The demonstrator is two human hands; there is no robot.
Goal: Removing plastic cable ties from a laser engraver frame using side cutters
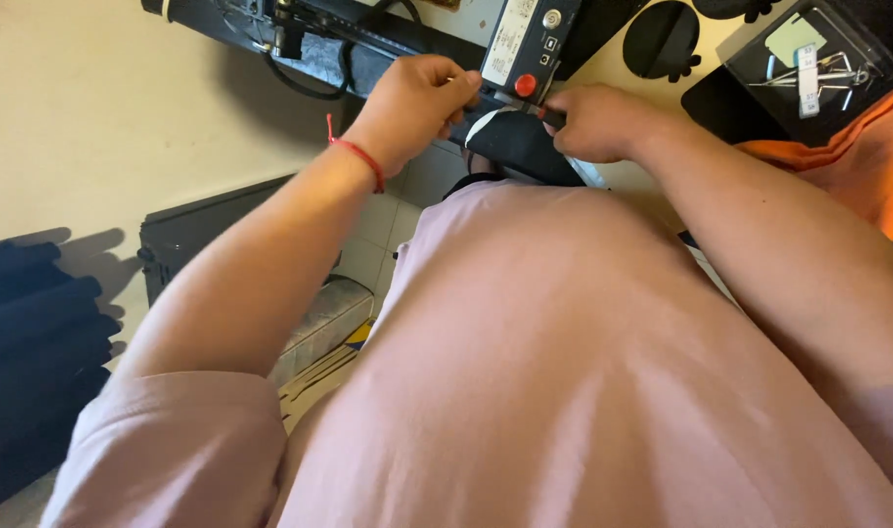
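Observation:
My left hand (414, 103), with a red string at the wrist, pinches the edge of a black fabric piece (513, 142) with a white patch. My right hand (596, 122) grips the same piece from the other side, beside a thin dark and red tool (536, 110). Both hands are right below a black control box (525, 44) with a red button and a silver knob. My pink shirt fills the lower view.
A black machine arm with cables (300, 39) runs along the top. Black cut shapes (662, 39) lie on the beige table, next to a clear box of metal tools (813, 59). Orange cloth (862, 156) is at right, stacked dark fabric (26, 342) at left.

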